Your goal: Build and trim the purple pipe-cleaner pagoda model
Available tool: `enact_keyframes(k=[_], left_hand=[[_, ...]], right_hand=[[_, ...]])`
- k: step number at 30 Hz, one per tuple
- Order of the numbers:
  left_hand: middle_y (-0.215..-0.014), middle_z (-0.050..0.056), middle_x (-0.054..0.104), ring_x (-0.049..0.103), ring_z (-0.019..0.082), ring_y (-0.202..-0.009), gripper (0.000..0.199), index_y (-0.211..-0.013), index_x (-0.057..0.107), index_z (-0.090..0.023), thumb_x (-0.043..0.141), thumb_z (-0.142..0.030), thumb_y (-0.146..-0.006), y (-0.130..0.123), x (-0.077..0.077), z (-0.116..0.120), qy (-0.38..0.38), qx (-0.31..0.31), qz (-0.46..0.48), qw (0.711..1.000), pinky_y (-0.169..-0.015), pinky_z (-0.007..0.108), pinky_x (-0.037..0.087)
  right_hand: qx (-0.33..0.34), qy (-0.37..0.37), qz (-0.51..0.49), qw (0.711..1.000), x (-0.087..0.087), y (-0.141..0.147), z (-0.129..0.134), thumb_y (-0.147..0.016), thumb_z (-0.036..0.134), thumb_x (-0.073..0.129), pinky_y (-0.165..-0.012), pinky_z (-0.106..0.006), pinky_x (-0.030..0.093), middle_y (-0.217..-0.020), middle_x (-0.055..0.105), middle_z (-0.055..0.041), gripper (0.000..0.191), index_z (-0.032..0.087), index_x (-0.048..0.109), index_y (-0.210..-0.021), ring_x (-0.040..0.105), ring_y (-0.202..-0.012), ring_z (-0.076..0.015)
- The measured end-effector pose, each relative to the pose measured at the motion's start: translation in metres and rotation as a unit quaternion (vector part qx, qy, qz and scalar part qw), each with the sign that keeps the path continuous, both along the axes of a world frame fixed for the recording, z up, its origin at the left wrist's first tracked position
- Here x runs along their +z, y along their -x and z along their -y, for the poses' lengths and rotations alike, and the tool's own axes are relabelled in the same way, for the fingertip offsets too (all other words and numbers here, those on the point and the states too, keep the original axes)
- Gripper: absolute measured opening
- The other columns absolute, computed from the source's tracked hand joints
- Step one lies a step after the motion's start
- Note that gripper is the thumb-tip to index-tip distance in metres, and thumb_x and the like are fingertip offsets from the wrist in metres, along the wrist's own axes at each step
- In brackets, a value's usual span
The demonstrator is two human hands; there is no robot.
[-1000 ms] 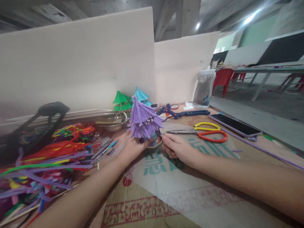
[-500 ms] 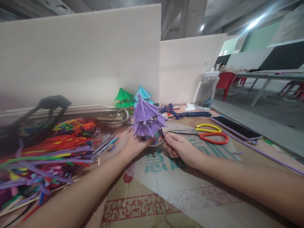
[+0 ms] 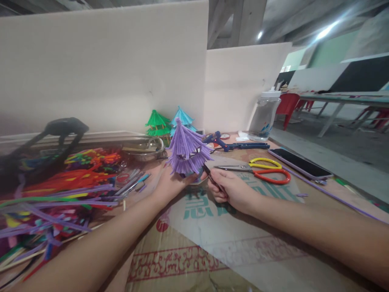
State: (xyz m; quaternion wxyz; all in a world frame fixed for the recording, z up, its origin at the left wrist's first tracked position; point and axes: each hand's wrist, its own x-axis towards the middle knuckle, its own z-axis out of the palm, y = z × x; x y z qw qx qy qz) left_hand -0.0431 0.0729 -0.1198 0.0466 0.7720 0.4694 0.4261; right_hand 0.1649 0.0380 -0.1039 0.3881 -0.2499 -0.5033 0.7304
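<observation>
A small two-tiered pavilion (image 3: 186, 142) of purple pipe cleaners stands upright in the middle. My left hand (image 3: 172, 183) is closed around its base, with the fingers partly hidden under the lower roof. Just to the right, my right hand (image 3: 228, 187) grips slim dark tweezers (image 3: 208, 171), whose tips point up and left toward the lower roof's edge. Whether the tips touch the pavilion I cannot tell. Scissors (image 3: 265, 170) with one yellow and one red handle lie beyond my right hand.
Green (image 3: 157, 123) and light-blue pavilions (image 3: 181, 117) stand by the white partition (image 3: 106, 69). Around them are a glue gun (image 3: 218, 140), a metal bowl (image 3: 142, 153) and a water bottle (image 3: 263, 117). A phone (image 3: 299, 163) lies right; loose pipe cleaners (image 3: 73, 178) cover the left.
My right hand has shifted slightly, and more of the tweezers shows between it and the pavilion. My left hand keeps its hold at the base. The whole view has moved a little.
</observation>
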Motion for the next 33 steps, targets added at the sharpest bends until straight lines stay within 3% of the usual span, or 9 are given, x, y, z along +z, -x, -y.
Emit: enact_keyframes(k=[11,33], left_hand=[[-0.100,0.007,0.072,0.066,0.027,-0.102,0.038,-0.104,0.064,-0.020,0.066,-0.052,-0.082,-0.0012,0.0024,0.0018,0.019,-0.023,0.009,1.000,-0.095,0.042,0.050],[-0.106,0.006,0.072,0.065,0.027,-0.104,0.037,-0.103,0.067,-0.021,0.064,-0.052,-0.082,-0.0038,0.0076,0.0026,-0.009,-0.011,-0.010,1.000,-0.100,0.042,0.047]], right_hand=[[-0.002,0.004,-0.005,1.000,-0.0012,-0.0002,-0.0007,-0.087,0.046,0.063,-0.039,-0.018,0.015,-0.054,0.039,0.0092,0.029,0.017,0.057,-0.089,0.022,-0.040,-0.0029],[-0.012,0.005,-0.006,1.000,-0.0017,-0.0004,0.0003,-0.084,0.047,0.068,-0.039,-0.018,0.014,-0.053,0.038,0.0093,0.032,0.017,0.057,-0.088,0.022,-0.041,-0.0032]])
